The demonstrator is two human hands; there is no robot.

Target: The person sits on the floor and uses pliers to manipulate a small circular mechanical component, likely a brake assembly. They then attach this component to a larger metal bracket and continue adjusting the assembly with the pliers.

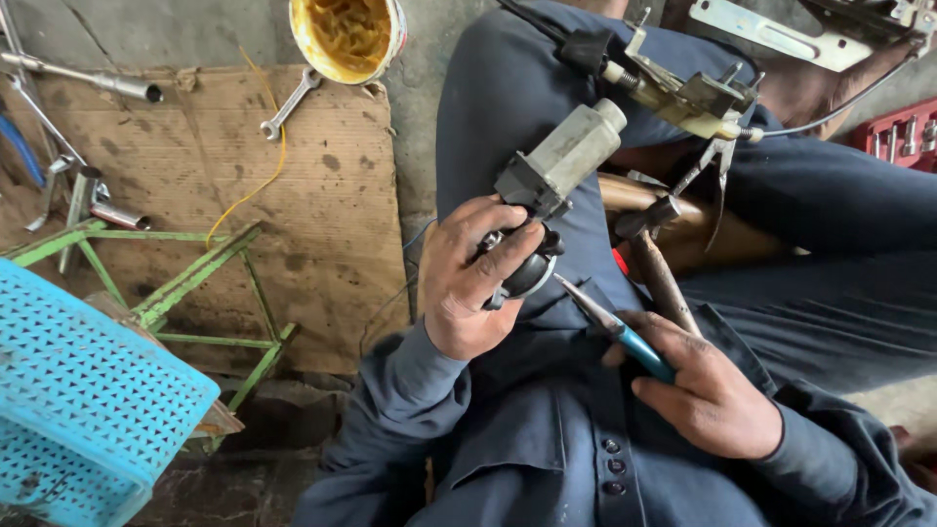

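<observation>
— What's nearest the camera?

— The person's dark blue shirt front, then the two hands over the lap. The right hand (705, 395) sits at about five o'clock in the view, fingers closed around the blue handles of a pair of pliers (613, 327). The thin metal nose of the pliers points toward ten o'clock, up at the motor.

— And the motor itself?

— The left hand (468, 283) holds it just left of centre. Its fingers are wrapped tight around the dark round lower end of the small motor (551, 181), thumb across the front. The grey cylinder body sticks out of the fist toward one o'clock, tilted. The tip of the pliers ends just beside the motor's dark base, at the four o'clock side of the left hand; I cannot tell whether it touches.

— Anything between the hands?

— A hammer (656, 259) with a worn wooden handle lies on the lap, its head at twelve o'clock from the right hand, just beside the pliers.

— Farther out?

— Past the motor, at one o'clock, a metal latch assembly (683, 93) with a cable rests on the person's leg. On the floor to the left lies a stained sheet of cardboard (322, 195) with a spanner (289, 102) on it, and a tub of yellow grease (346, 37) at twelve o'clock. A green metal frame (195, 278) and a blue perforated basket (83, 390) fill the eight o'clock corner. A red socket set (903, 137) shows at the right edge.
</observation>
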